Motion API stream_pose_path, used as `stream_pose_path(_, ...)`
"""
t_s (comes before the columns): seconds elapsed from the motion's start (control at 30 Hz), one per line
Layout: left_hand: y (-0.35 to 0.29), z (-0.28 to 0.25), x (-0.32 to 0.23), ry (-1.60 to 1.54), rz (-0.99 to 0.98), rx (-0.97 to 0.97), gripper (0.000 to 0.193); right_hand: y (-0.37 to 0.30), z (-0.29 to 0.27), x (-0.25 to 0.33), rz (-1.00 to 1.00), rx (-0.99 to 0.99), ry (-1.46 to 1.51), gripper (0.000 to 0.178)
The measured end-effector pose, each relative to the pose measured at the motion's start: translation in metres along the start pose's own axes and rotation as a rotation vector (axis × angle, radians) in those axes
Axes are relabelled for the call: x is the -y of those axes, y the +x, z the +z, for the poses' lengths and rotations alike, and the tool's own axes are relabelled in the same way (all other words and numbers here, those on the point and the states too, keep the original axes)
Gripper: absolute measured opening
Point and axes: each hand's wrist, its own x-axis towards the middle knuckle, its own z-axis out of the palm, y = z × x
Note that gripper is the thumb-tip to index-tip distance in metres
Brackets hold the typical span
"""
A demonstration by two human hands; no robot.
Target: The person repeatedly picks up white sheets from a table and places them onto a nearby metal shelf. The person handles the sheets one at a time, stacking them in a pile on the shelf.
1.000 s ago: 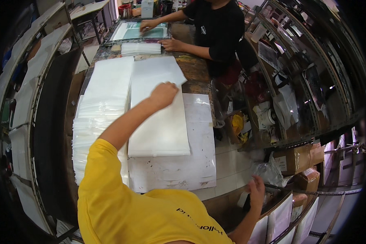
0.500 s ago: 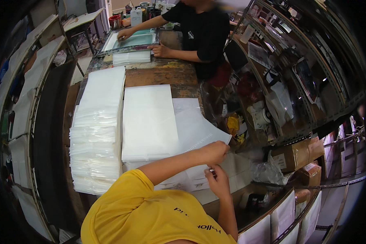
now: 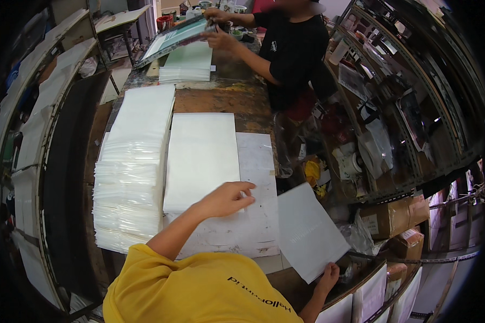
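My right hand (image 3: 328,274) is closed on the lower edge of a whitish plastic sheet (image 3: 311,231) with faint print, which hangs tilted off the table's right side. My left hand (image 3: 231,198) hovers, fingers apart and holding nothing, over the lower right corner of a neat stack of white sheets (image 3: 202,156). A marked white board or paper (image 3: 258,161) lies on the table beside that stack. To the left stands a tall pile of white plastic sleeves (image 3: 128,204), its layers fanned toward me.
Across the table (image 3: 221,102), a person in a black shirt (image 3: 293,48) holds a tilted printing screen (image 3: 172,40) above a smaller stack of pale sheets (image 3: 186,70). Loaded racks (image 3: 404,97) line the right. Cardboard boxes (image 3: 396,212) and shelves (image 3: 37,124) flank the table.
My right hand has carried the sheet off the table to the right. My left hand has come off it and moved left. The other person has raised the screen from the stack.
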Motion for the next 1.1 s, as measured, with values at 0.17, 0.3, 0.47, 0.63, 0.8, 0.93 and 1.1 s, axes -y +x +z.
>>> stream_pose_path(0.17,-0.021,-0.037,0.022,0.079,-0.061,-0.195,0.047,-0.016,-0.029,-0.122,0.16,-0.148,0.126,0.009)
stream_pose_path(0.3,-0.032,-0.057,0.029,0.427,-0.094,-0.264,0.045,-0.031,-0.029,-0.192,0.335,-0.151,0.122,0.01)
stream_pose_path(0.47,-0.04,-0.072,0.043,0.608,-0.158,-0.24,0.048,-0.055,-0.001,-0.209,0.47,-0.178,0.184,0.009)
stream_pose_path(0.63,-0.041,-0.083,0.044,0.623,-0.204,-0.232,0.048,-0.055,0.003,-0.24,0.56,-0.199,0.213,0.008)
stream_pose_path(0.8,-0.043,-0.086,0.051,0.665,-0.183,-0.273,0.047,-0.06,0.01,-0.208,0.659,-0.187,0.145,0.011)
stream_pose_path(0.93,-0.042,-0.082,0.043,0.598,-0.262,-0.229,0.048,-0.057,0.005,-0.22,0.676,-0.178,0.149,0.01)
stream_pose_path(1.1,-0.041,-0.068,0.072,0.664,-0.209,-0.28,0.049,-0.057,0.01,-0.24,0.585,-0.166,0.022,0.008)
